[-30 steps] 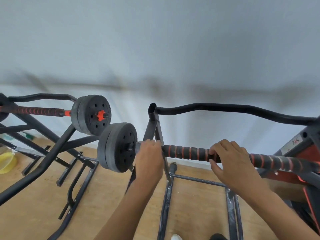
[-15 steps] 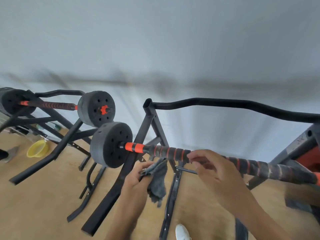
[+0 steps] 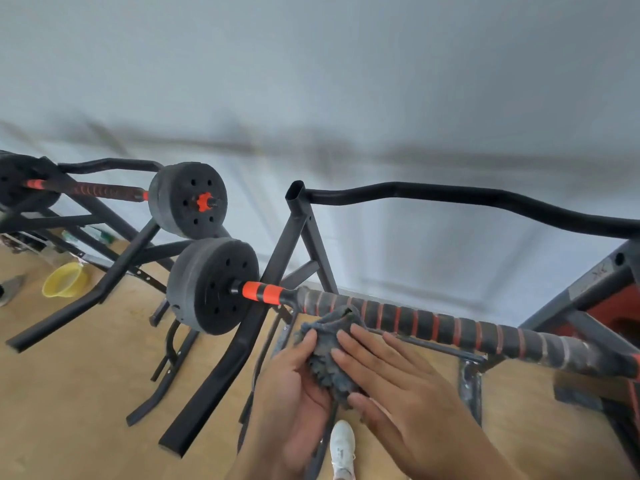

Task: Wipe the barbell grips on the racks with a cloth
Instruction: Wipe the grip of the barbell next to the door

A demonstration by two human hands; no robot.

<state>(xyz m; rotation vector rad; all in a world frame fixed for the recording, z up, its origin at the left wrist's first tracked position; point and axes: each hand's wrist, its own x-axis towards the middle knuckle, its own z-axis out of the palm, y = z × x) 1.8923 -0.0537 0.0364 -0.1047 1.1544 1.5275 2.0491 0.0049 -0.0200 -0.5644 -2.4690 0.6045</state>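
The black rack (image 3: 298, 216) carries the barbell (image 3: 433, 323) with its striped grip. Just beneath the grip's left end, our left hand (image 3: 294, 389) cups the grey cloth (image 3: 327, 355), thumb pressing it. Our right hand (image 3: 398, 382) lies flat on it, fingers straight. The cloth's top fold reaches the grip.
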